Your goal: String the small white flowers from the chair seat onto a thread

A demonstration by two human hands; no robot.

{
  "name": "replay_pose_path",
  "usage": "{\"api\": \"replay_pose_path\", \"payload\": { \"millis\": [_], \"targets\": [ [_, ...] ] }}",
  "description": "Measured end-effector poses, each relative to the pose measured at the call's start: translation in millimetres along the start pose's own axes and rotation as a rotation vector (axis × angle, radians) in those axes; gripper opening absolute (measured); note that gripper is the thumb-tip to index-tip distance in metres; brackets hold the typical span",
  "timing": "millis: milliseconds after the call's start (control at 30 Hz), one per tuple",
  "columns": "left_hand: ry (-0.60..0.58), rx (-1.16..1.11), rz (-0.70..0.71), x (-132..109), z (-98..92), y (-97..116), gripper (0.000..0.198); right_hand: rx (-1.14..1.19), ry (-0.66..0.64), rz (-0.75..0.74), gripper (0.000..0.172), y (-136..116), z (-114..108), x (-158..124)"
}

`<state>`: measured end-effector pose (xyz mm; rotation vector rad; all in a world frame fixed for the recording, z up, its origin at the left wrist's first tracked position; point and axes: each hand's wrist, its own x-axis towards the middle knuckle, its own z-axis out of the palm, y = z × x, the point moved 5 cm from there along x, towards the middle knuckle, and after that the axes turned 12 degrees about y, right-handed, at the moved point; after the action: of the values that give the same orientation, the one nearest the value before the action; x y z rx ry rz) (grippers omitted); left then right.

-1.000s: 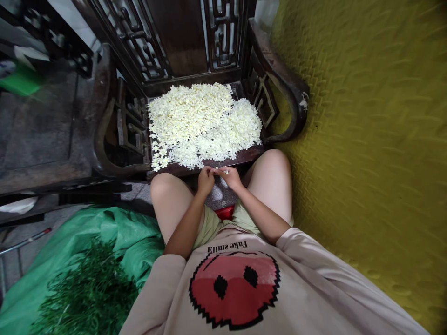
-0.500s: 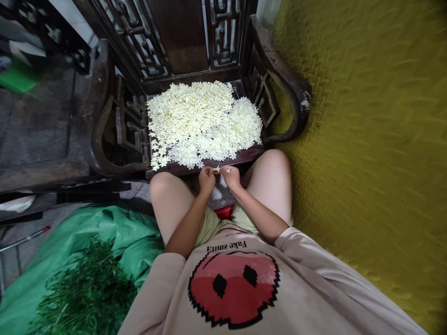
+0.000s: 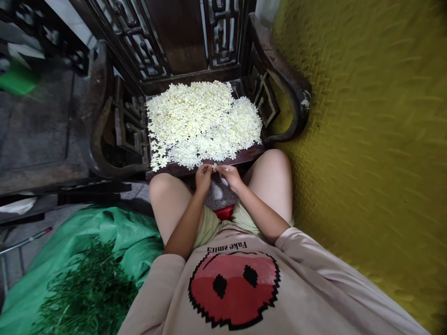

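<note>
The right hand, curled half a second ago, now extends straighter toward the left hand.

Creamy white flowers on a dark brown chair; beside it, dash-patterned yellow surface; before the chair, beige shirt printed red-and-black.
</note>
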<state>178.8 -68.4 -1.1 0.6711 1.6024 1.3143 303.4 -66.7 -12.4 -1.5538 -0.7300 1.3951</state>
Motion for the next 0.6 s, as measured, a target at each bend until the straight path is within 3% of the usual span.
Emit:
{"api": "replay_pose_path", "payload": {
  "millis": [167, 367, 467, 600],
  "targets": [
    [-0.061, -0.019, -0.016, -6.3, 4.1, 4.5, 0.022, -0.001, 0.034, -0.077, 0.038, -3.0, -2.0, -0.8],
    [0.011, 0.010, -0.086, -3.3, 1.7, -9.4, 0.016, -0.153, 0.113, -0.228, 0.029, -7.4, -5.1, -2.8],
    [0.065, 0.129, 0.004, -6.2, -1.1, -9.2, 0.011, -0.337, 0.151, -0.303, 0.026, -9.6, -6.2, -5.7],
    [0.067, 0.311, 0.222, -16.1, -0.9, 3.5, 0.007, -0.581, 0.102, -0.484, 0.025, -15.5, -2.3, -11.8]
  ]
}}
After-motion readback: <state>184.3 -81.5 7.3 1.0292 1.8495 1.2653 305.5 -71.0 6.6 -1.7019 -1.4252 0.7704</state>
